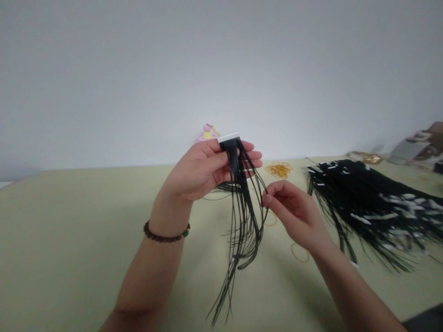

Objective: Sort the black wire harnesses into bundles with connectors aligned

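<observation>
Head view, biggest first?

Pale wall [221, 69] across the back, then a light green table [86, 240] before it.

And on that?

At the right, a heap of black wires [367, 198] with white ends, fanned out towards the right forearm.

Hands?

Left hand [197, 170]: gripping the top of a bundle of black wires [242, 212], thumb in front, fingers stretched behind. Right hand [294, 210]: thumb and fingertips pinched on a few strands at the bundle's right side. Bundle held up over the middle of the table, ends dangling.

Smaller, or in the way?

Blurred grey-white and brown clutter [408, 150] beyond the heap. Beaded bracelet [162, 238] on the left wrist. More wires [224, 186] behind the left hand, partly hidden. Yellow rubber bands [278, 169] piled beyond the right hand. Pink-and-yellow object [207, 132] by the wall, half covered. Two loose bands [299, 259] near the right hand. White connector [229, 137] atop the bundle.

Edges, room?

Far edge along the wall. Widest room left of the left forearm; narrower between bundle and right forearm; tightest beside the heap.
</observation>
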A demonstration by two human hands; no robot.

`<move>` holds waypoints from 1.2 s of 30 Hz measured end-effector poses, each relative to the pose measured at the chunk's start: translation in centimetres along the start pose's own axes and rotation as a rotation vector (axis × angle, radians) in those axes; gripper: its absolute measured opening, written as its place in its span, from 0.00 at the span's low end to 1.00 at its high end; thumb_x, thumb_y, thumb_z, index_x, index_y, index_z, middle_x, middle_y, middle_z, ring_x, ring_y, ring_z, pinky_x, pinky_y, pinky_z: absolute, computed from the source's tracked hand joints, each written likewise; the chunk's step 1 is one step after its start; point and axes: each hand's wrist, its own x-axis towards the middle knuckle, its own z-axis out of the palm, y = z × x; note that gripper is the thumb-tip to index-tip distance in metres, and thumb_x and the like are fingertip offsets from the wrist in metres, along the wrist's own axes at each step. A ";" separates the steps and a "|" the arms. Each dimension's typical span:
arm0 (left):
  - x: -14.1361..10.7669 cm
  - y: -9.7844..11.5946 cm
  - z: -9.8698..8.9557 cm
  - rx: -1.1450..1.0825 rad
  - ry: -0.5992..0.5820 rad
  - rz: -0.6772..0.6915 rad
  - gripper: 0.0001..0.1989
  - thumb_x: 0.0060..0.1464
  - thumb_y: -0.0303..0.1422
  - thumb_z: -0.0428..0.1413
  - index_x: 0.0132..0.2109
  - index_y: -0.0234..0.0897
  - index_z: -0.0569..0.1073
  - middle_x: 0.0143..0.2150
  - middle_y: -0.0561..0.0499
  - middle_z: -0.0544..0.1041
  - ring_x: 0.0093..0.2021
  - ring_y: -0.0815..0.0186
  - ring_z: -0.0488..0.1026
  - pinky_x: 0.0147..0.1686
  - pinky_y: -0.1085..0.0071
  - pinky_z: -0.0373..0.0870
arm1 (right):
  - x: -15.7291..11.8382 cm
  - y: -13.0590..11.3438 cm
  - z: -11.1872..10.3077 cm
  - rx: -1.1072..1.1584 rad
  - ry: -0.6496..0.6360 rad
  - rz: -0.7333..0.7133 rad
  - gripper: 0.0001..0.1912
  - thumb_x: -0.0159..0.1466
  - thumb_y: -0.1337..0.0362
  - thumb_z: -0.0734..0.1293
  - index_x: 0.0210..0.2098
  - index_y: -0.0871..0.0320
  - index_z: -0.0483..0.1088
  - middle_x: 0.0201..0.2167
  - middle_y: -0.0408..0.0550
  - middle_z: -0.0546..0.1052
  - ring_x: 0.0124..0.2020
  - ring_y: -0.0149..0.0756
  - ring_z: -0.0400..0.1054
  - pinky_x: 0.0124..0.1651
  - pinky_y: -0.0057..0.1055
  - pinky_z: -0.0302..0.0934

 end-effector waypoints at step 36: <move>-0.7 1.8 -4.4 0.167 0.460 0.231 0.04 0.53 0.28 0.54 0.34 0.40 0.74 0.34 0.58 0.79 0.50 0.59 0.70 0.54 0.58 0.67 | -7.9 5.1 2.1 1.021 -0.235 0.689 0.13 0.54 0.64 0.71 0.39 0.60 0.76 0.27 0.46 0.71 0.23 0.24 0.57 0.28 0.24 0.55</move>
